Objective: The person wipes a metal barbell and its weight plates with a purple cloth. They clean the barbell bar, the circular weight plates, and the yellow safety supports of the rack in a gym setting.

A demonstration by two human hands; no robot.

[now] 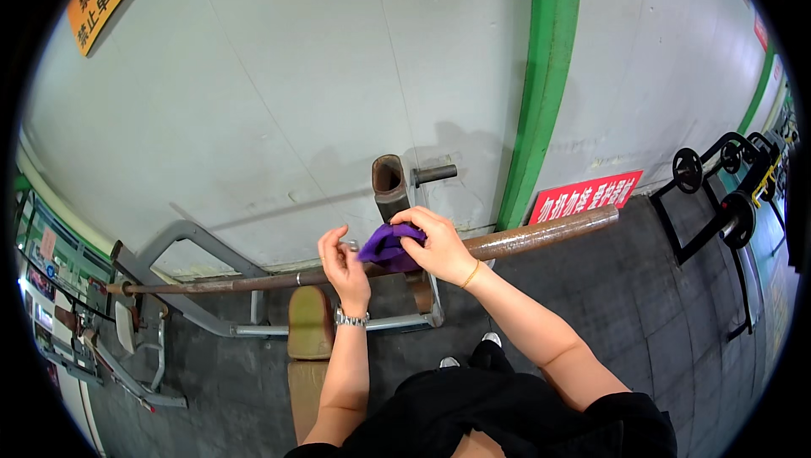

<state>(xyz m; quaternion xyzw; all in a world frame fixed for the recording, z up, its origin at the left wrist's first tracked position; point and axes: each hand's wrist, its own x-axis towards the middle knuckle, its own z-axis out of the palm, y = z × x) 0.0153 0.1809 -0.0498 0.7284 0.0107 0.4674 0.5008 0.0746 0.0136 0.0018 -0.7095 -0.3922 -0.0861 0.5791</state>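
A purple cloth [383, 246] is bunched above a worn barbell [538, 235], whose thick sleeve extends to the right. My right hand [437, 246] pinches the cloth between thumb and fingers. Just left of it, my left hand [345, 271] is raised with its fingers loosely bent and apart. The cloth's left edge comes close to those fingers; whether they touch is unclear. Under both hands the bar runs across a metal rack, and part of it is hidden by the cloth and my left hand.
An open-topped metal upright [388, 182] with a side peg [436, 173] rises beyond my hands. A padded bench [310, 325] is below left. Grey frame tubing [196, 236] stands by the wall. Plate-loaded black equipment [687, 204] is right, near a red sign [586, 195] bearing writing.
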